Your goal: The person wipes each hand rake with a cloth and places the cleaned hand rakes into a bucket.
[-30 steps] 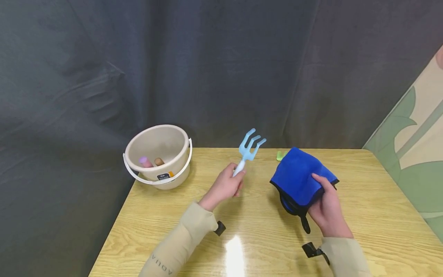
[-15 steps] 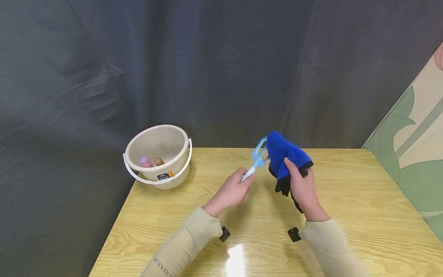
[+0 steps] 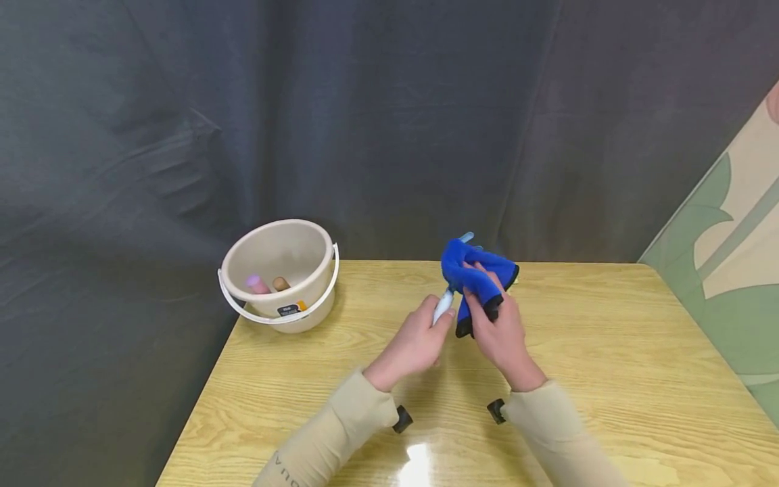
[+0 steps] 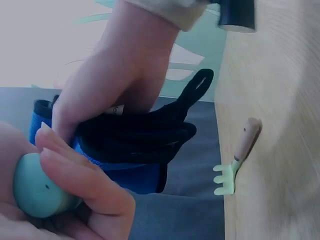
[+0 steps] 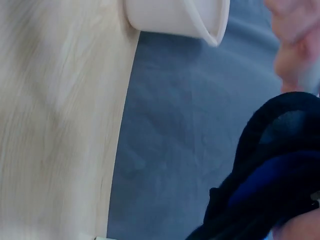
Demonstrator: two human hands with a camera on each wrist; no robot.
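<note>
My left hand (image 3: pixel 420 341) grips the white handle of a light blue toy rake (image 3: pixel 445 306) above the wooden table (image 3: pixel 608 352). The round handle end (image 4: pixel 37 187) fills my palm in the left wrist view. My right hand (image 3: pixel 496 328) holds a blue cloth with black trim (image 3: pixel 477 277) wrapped over the rake's prongs, so only one prong tip (image 3: pixel 466 237) shows. From the left wrist, that cloth (image 4: pixel 135 145) bunches under my right hand (image 4: pixel 117 75). The same cloth (image 5: pixel 270 175) appears dark in the right wrist view.
A beige bucket (image 3: pixel 278 274) with a white handle stands at the table's back left, holding a pink and a brown object. A small green rake with a wooden handle (image 4: pixel 237 157) lies on the table beyond the cloth. A dark curtain hangs behind.
My right hand carried the cloth left from the table to the rake and folded it over the prongs. The left hand with the rake shifted slightly right and nearer.
</note>
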